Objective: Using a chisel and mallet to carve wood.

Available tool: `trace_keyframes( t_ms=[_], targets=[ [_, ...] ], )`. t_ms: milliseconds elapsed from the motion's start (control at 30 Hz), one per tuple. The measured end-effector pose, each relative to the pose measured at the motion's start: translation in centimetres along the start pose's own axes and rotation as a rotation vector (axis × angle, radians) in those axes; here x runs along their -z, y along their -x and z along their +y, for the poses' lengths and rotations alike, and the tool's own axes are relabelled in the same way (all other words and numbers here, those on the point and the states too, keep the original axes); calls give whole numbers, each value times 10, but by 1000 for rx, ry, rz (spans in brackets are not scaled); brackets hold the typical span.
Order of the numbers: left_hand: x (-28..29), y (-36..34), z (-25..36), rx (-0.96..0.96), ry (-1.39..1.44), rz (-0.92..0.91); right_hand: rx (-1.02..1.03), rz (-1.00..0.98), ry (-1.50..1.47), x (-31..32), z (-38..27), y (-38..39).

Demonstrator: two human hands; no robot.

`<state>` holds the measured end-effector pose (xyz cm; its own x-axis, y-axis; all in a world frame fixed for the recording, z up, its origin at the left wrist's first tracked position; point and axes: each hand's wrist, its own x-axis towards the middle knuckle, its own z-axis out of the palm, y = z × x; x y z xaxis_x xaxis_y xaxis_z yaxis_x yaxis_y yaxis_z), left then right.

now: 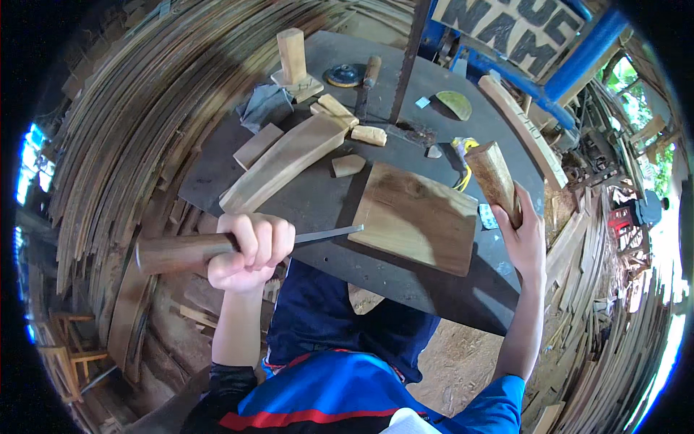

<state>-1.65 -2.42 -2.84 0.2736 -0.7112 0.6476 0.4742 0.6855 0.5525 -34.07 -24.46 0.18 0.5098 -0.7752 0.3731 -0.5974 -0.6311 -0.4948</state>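
- The left hand [249,252] is curled into a tight fist, knuckles up and fingers [269,239] wrapped fully round, thumb tucked beneath.
- The left forearm rises bare from the lower edge, nearly vertical, with a dark sleeve at the elbow.
- The right hand [522,235] is raised on the right side, palm turned inward, fingers closed in a grip, thumb [526,206] pointing up.
- The right forearm stretches long and bare from a blue sleeve at the lower edge, leaning slightly outward.
- The two hands are well apart, at about the same height.
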Motion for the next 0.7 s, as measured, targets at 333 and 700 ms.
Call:
trace_keyframes(
  t_ms=[333, 700],
  targets=[
    [1, -44, -3, 81, 24, -83, -26, -49, 234, -8, 15, 6],
    [-10, -85, -13, 312, 26, -62, -17, -53, 237, -10, 21, 13]
  ],
)
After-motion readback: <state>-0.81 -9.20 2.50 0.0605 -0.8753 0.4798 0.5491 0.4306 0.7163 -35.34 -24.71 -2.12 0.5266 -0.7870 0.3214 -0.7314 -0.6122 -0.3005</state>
